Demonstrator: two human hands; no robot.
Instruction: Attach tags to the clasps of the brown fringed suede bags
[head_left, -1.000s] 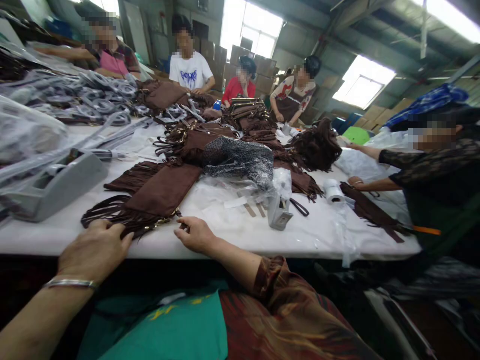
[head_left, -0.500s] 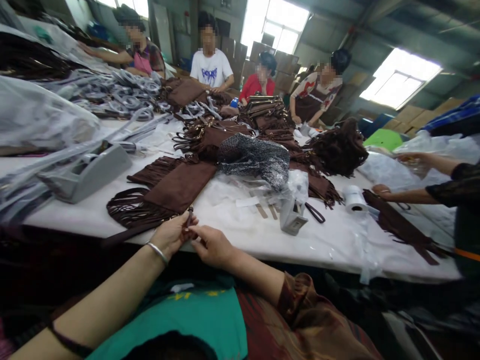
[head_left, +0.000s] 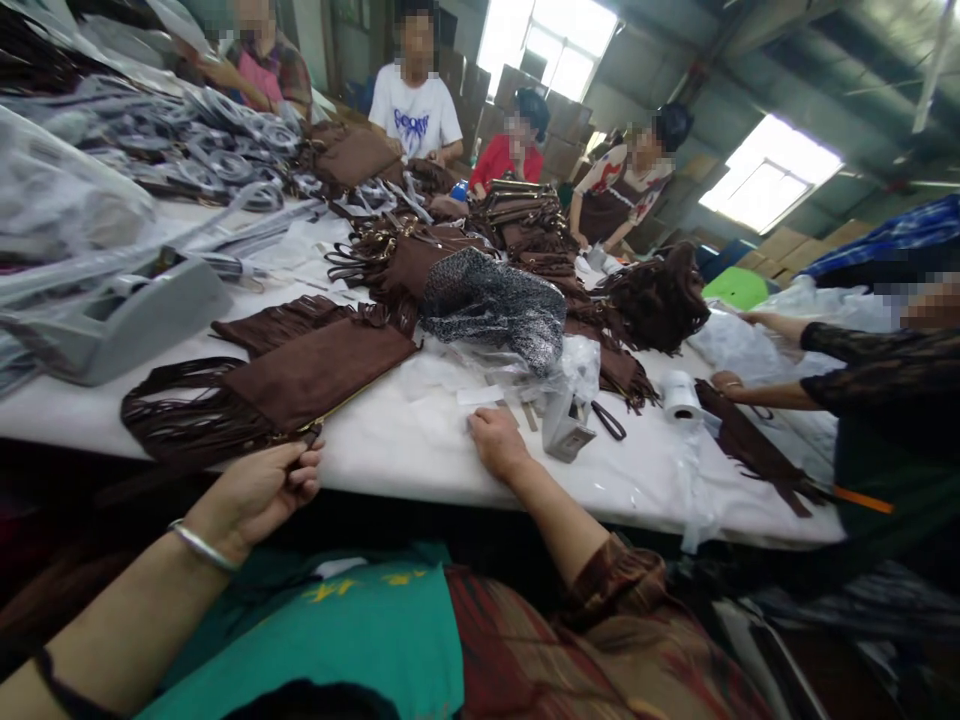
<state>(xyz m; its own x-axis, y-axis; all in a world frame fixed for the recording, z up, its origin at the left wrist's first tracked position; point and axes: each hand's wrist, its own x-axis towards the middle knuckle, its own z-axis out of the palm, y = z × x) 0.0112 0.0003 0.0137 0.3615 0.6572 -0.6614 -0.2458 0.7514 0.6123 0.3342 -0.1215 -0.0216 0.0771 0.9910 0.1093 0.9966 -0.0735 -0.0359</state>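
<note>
A flat brown fringed bag (head_left: 300, 375) lies near the front edge of the table, its gold zip running along the near side. My left hand (head_left: 259, 490) is closed in a pinch on a small dark tab at the bag's near corner, by the end of the zip. Farther right, my right hand (head_left: 499, 445) rests low over the table with curled fingers, beside some thin flat strips (head_left: 530, 415) and a white slip of paper (head_left: 478, 396). Whatever its fingertips hold, if anything, is hidden.
A tape dispenser (head_left: 568, 428) and a dark strap loop (head_left: 608, 421) are right of my right hand. Crumpled dotted plastic (head_left: 495, 305) lies beyond. A grey dispenser (head_left: 120, 315) stands left. A white roll (head_left: 681, 395) sits near a co-worker's hand (head_left: 727, 385). Brown bags are heaped behind.
My hands were together at the bag's corner. The right hand has moved away to the right, toward the strips; the left still pinches the corner. More of the gold zip now shows.
</note>
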